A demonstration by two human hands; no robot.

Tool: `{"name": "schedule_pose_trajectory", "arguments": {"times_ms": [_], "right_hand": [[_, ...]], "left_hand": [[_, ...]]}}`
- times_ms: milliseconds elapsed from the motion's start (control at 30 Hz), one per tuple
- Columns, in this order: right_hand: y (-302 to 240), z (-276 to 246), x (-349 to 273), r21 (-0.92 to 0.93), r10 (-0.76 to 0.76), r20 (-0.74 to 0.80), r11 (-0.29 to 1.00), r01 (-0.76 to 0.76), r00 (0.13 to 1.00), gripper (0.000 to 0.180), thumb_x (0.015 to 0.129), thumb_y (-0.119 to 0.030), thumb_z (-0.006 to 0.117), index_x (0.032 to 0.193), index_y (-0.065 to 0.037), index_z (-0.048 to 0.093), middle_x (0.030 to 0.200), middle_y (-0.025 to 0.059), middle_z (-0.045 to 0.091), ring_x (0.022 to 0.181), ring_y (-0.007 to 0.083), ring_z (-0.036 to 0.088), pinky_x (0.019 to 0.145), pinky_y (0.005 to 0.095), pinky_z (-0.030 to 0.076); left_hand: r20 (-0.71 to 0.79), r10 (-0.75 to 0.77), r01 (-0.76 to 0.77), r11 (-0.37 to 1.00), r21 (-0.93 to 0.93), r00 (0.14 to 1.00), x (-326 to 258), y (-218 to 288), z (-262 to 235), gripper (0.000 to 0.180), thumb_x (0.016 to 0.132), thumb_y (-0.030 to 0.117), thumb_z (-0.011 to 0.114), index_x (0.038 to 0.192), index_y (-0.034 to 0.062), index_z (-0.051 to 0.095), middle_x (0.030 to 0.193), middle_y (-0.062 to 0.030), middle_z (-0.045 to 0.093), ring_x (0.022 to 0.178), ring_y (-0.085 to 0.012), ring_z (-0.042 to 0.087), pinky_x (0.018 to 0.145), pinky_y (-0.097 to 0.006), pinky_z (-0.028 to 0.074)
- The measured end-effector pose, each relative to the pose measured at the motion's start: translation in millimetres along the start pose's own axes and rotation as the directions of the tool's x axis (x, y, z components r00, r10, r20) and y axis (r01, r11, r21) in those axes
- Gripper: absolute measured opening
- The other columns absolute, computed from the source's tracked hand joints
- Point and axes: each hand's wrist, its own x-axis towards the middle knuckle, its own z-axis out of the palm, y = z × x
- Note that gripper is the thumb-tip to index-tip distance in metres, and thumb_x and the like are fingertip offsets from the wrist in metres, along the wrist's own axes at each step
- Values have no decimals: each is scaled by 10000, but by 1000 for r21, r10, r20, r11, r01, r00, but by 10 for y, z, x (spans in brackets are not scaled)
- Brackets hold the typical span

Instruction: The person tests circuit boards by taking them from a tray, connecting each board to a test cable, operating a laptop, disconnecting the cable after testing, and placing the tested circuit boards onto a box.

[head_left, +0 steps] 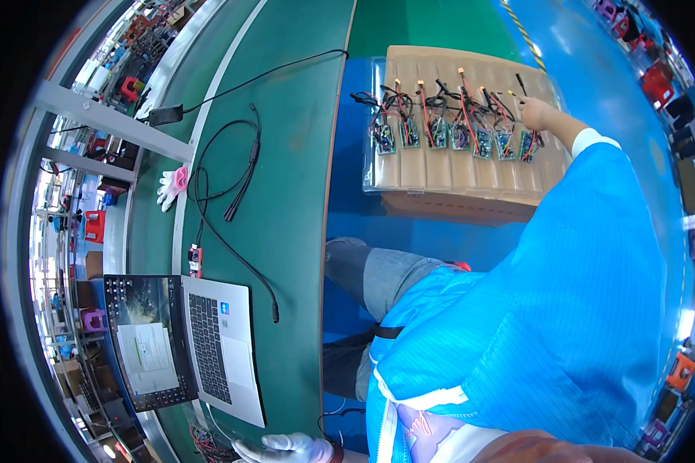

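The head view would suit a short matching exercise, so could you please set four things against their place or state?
Things:
1. Laptop
2. Right hand
3. Boards
4. Left hand

Place or state:
A. in a row on the tray
B. gloved in white, at the picture's lower edge
C. standing open on the green bench
D. bare, at the right end of the row

Pairs: 1-C, 2-D, 3-A, 4-B.

Laptop (218, 347) and cable (256, 148) on workbench (297, 231), circuit boards (438, 135) rowed across tray (502, 177), tray on carton (455, 208) right of workbench
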Motion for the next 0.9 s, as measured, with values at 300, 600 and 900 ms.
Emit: {"name": "schedule_pose_trajectory", "arguments": {"times_ms": [300,600,900], "right_hand": [[11,-2,729,530,153,78,831,-171,985,136,769,-150,641,832,-48,704,905,169,698,810,349,662,726,429,540],[-170,-1777,1037,289,48,-914,774,563,404,234,839,-18,531,1058,17,605,1018,198,628,902,386,615,788,420,508],[-1786,-5273,627,-521,-242,-852,315,793,-464,333,595,-110,612,902,20,629,929,147,627,759,300,622,620,393,509]], "left_hand": [[84,-77,61,982,177,993,64,-152,-269,428,1022,278,410,1244,-65,537,1230,-220,578,1134,-391,556,1106,-549,270],[-62,-745,737,666,-115,664,-385,-812,-918,483,904,96,581,1347,-53,459,1296,-198,548,1301,-314,442,1148,-434,227],[-184,-933,949,315,-11,308,-408,-1777,-1799,622,947,266,597,1438,-17,341,1391,-204,461,1257,-264,480,1045,-353,391]]}}
